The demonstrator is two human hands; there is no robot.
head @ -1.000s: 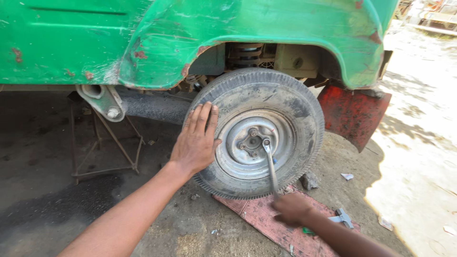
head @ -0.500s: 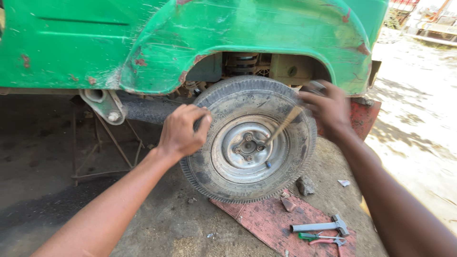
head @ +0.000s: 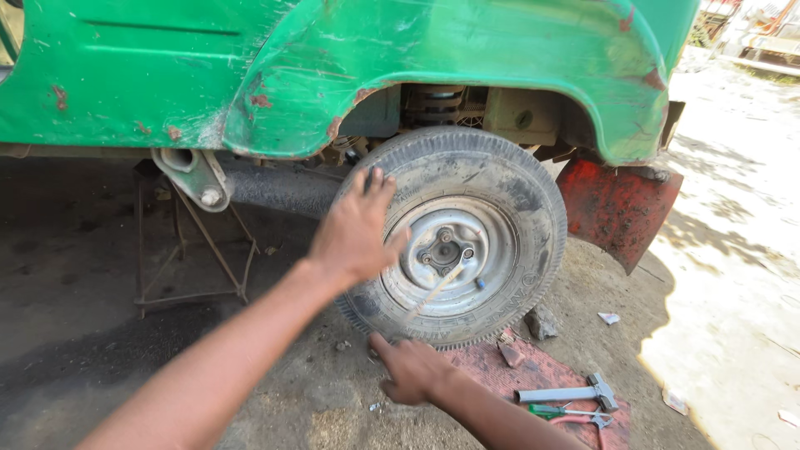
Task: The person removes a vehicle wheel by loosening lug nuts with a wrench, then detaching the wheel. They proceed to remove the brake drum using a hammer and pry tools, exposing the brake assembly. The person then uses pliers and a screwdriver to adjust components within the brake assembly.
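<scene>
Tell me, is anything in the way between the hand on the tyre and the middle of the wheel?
No, nothing visible. The left hand lies flat on the tyre, beside the bare grey rim. The wrench runs from a hub nut down toward the right hand, clear of that stretch.

Dirt ground [head: 100,333] bears a red mat [head: 542,375], hammer [head: 567,392], stones [head: 540,321].

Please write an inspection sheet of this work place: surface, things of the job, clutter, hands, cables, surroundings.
Surface: dirt ground, partly shaded.
Job's things: wheel on green vehicle; blurred wheel wrench on a hub nut.
Clutter: hammer, green-handled tool on red mat; stones.
Hands: left hand flat on the tyre; right hand at the wrench's lower end.
Cables: nothing seen.
Surroundings: metal stand, red mudflap.
</scene>
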